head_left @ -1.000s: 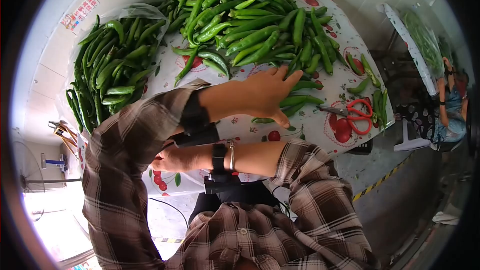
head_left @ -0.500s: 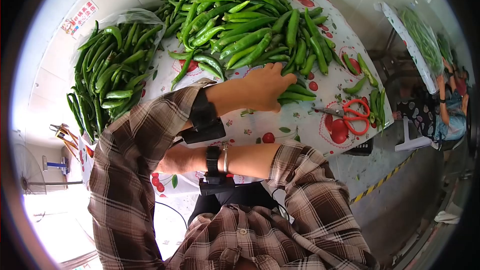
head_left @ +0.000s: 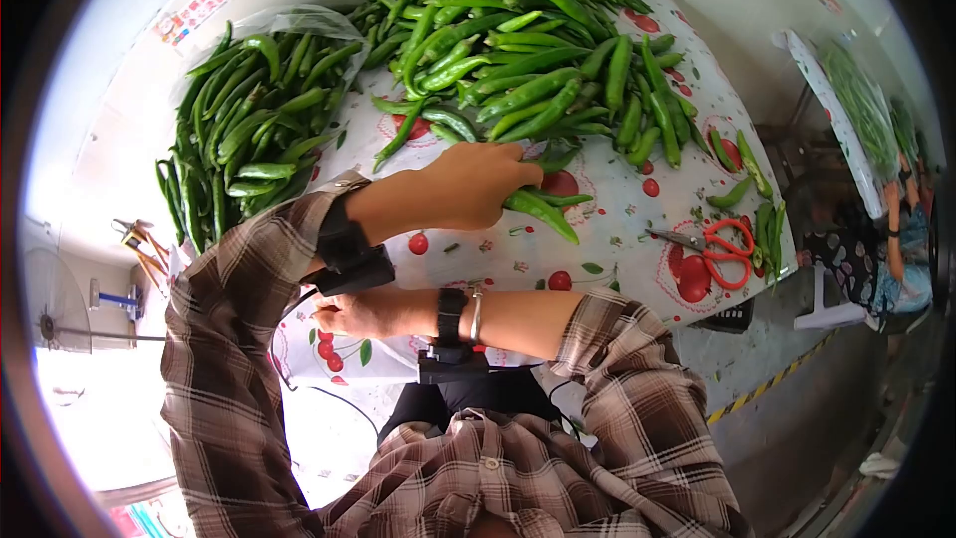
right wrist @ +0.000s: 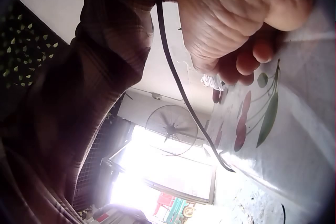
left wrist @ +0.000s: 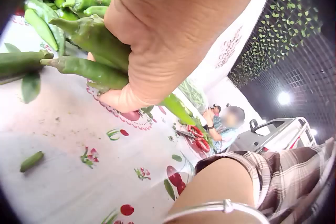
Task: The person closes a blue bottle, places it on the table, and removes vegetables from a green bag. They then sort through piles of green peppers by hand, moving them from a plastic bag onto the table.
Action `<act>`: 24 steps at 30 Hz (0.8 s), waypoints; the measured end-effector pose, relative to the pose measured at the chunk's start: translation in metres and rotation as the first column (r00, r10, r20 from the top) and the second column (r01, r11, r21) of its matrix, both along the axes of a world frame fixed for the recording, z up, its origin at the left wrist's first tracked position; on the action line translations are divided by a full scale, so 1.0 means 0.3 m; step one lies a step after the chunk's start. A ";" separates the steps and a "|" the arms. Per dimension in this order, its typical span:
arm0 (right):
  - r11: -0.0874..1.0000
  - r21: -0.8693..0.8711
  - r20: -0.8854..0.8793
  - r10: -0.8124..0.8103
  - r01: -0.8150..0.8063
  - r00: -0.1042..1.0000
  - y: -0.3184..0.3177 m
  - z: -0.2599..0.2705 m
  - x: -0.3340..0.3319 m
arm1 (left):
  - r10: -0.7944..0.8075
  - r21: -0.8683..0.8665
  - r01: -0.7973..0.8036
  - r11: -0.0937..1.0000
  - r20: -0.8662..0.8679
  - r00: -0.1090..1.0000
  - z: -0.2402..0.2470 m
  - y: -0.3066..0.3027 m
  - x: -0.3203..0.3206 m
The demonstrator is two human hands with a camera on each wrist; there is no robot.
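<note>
The bunch of green peppers point(head_left: 543, 207) is sitting in the person's left hand point(head_left: 473, 184), just above the worktop point(head_left: 617, 229), at the near edge of the big loose heap of peppers point(head_left: 518, 40). In the left wrist view the fingers are wrapping over several peppers point(left wrist: 86, 69) at once, thumb underneath. The stalk ends are sticking out one side and a long tip is pointing out the other. Gripping them side by side like this is probably keeping them lined up as one handful.

The right hand point(head_left: 349, 314) is lying well apart from the left, low at the worktop's near edge, arm crossing in front of the body. Its fingers point(right wrist: 247, 61) are curling against the cherry-printed cloth. I cannot tell whether they are pinching the cloth, holding something small, or simply bracing there.

Farther out, a clear plastic bag point(head_left: 249, 110) crammed with peppers is resting at the left end of the worktop, apart from the heap, which suggests one lot is being kept separate. Red-handled scissors point(head_left: 722, 249) are lying at the right end, blades towards the middle. A few peppers point(head_left: 767, 224) are lying beside them, likely within reach for trimming. Beyond the worktop, another person point(head_left: 896, 239) is sitting at a second table.
</note>
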State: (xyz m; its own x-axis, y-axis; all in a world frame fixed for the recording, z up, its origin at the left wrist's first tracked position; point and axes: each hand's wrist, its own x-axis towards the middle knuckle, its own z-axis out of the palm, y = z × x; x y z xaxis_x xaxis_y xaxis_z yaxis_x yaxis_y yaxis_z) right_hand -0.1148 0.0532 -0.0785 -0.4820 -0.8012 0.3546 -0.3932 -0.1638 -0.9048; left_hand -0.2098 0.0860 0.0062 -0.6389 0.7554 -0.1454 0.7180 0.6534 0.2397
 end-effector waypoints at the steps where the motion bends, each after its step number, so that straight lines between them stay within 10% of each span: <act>1: 1.000 -0.006 -0.006 0.023 -0.023 1.000 0.004 -0.006 -0.005 | 0.006 -0.004 -0.006 1.000 0.034 0.999 0.021 -0.028 0.011; 16: 0.985 0.125 0.158 0.102 -0.122 0.982 0.009 0.040 -0.015 | 0.513 0.263 -0.487 0.833 -0.037 0.858 0.242 -0.608 0.342; 20: 0.979 0.151 0.161 0.114 -0.138 0.980 0.008 0.046 -0.017 | 0.649 0.428 -0.518 0.741 -0.255 0.717 0.238 -0.788 0.380; 24: 0.970 0.185 0.211 0.116 -0.156 0.970 0.011 0.044 -0.017 | 0.877 0.547 -0.706 0.450 -0.123 0.464 0.250 -0.942 0.382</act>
State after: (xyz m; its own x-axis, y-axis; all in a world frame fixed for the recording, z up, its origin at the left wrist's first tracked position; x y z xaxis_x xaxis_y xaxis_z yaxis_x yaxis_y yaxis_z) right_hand -0.1199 0.0565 -0.0653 -0.4078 -0.9086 0.0902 -0.1898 -0.0123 -0.9818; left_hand -0.0951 -0.1965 0.0812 -0.9072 -0.1965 0.3720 0.0002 0.8840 0.4675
